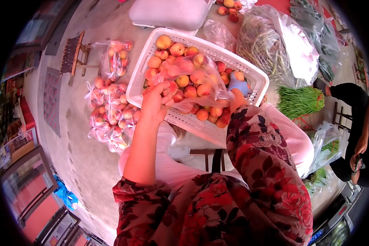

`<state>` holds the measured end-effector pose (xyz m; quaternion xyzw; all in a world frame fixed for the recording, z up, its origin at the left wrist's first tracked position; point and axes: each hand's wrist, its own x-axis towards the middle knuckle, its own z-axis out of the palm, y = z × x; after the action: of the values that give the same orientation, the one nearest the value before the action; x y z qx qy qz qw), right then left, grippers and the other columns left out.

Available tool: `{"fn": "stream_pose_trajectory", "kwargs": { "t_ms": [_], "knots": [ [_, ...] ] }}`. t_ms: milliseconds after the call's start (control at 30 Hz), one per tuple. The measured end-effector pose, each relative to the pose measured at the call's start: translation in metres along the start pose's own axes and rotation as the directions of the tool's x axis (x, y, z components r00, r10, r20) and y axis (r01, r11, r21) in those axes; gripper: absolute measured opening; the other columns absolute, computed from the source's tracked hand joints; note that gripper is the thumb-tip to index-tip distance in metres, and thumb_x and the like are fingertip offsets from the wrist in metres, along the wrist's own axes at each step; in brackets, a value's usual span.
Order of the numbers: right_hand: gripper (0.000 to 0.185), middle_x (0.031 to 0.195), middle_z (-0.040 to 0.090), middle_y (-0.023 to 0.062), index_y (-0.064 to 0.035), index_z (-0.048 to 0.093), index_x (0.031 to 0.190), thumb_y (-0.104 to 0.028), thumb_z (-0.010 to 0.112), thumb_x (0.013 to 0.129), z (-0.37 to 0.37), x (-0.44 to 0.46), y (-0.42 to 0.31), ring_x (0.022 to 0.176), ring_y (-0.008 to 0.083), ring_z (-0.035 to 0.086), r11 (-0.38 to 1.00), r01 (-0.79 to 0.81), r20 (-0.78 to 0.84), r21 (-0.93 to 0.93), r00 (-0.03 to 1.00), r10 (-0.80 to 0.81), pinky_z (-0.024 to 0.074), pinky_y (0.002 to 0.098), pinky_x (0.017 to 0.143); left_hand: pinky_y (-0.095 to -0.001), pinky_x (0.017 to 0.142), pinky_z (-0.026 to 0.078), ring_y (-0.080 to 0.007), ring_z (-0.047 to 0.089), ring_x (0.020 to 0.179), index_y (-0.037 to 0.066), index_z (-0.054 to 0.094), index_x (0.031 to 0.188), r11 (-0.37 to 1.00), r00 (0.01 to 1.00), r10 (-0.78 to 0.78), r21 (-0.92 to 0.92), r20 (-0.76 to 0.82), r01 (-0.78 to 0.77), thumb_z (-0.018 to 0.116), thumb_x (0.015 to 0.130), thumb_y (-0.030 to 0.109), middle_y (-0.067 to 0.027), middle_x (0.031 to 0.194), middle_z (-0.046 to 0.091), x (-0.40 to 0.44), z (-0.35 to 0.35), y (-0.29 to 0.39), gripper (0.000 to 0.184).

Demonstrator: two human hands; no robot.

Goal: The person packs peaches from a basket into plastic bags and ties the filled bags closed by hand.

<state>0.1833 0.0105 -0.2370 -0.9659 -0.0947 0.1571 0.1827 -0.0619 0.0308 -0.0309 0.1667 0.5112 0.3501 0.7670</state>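
Grey concrete floor (76, 135) underlies the whole station, stained in places. Nearest the viewer are the floral sleeves (266, 147) of the seated person.

Beyond them, the left hand (159, 98) is closed, fingers curled inward, with film of a clear bag (212, 98) apparently gathered in its grip at the near left of the crate (188, 123). The right hand (238, 87) reaches in at the crate's right end and appears to wear a blue-grey covering, possibly a glove. Its fingers are largely obscured; how far they are open, and whether they hold the fruit beside them, cannot be determined.

The clear bag lies slack across the peaches (177, 49), which are heaped inside the white perforated crate. Assessment of handling: a firm left grip on the film is sound practice, with the bag's opening kept spread and low. Fruit of this kind likely bruises, so the right hand should lift single pieces with a light whole-hand hold, check each for soft spots, and release without dropping. Loose film could snag on the rim.

Farther left, knotted bags of fruit (112, 108) crowd together near a folding stool (71, 55). Farther right are bundled greens (301, 100) and, beyond, another person in dark clothing (348, 98).
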Motion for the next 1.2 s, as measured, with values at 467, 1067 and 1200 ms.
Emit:
{"fn": "stream_pose_trajectory", "kwargs": {
  "t_ms": [467, 1067, 1200],
  "knots": [
    [0.056, 0.112, 0.045, 0.0208, 0.0021, 0.049, 0.111, -0.028, 0.067, 0.067, 0.038, 0.005, 0.109, 0.099, 0.0347, 0.049, 0.647, 0.752, 0.261, 0.128, 0.604, -0.753, 0.0408, 0.0356, 0.086, -0.0203, 0.044, 0.024, -0.0041, 0.03, 0.044, 0.009, 0.046, 0.112, 1.0, 1.0, -0.009, 0.022, -0.002, 0.009, 0.044, 0.083, 0.006, 0.0045, 0.06, 0.035, -0.008, -0.005, -0.011, 0.029],
    [0.052, 0.122, 0.041, 0.0277, -0.0196, 0.053, 0.116, -0.007, 0.064, 0.067, 0.013, 0.063, 0.023, 0.104, 0.0383, 0.049, 0.043, 0.954, 0.573, 0.297, -0.141, -0.808, 0.0405, 0.0361, 0.091, -0.0209, 0.045, 0.024, -0.0056, 0.03, 0.046, 0.007, 0.042, 0.121, 1.0, 0.999, -0.006, 0.018, 0.034, 0.006, 0.048, 0.08, 0.004, 0.0035, 0.061, 0.037, -0.004, 0.003, -0.007, 0.041],
    [0.053, 0.115, 0.046, 0.0241, -0.0192, 0.043, 0.122, -0.003, 0.058, 0.074, 0.072, 0.071, 0.047, 0.093, 0.0321, 0.054, 0.572, 0.703, 0.552, 0.422, 0.301, -0.778, 0.047, 0.0342, 0.081, -0.021, 0.045, 0.024, -0.0058, 0.03, 0.046, 0.008, 0.039, 0.126, 1.0, 1.0, -0.01, 0.02, 0.018, 0.01, 0.049, 0.08, 0.004, 0.0037, 0.061, 0.037, -0.003, 0.004, -0.006, 0.047]
  ]
}}
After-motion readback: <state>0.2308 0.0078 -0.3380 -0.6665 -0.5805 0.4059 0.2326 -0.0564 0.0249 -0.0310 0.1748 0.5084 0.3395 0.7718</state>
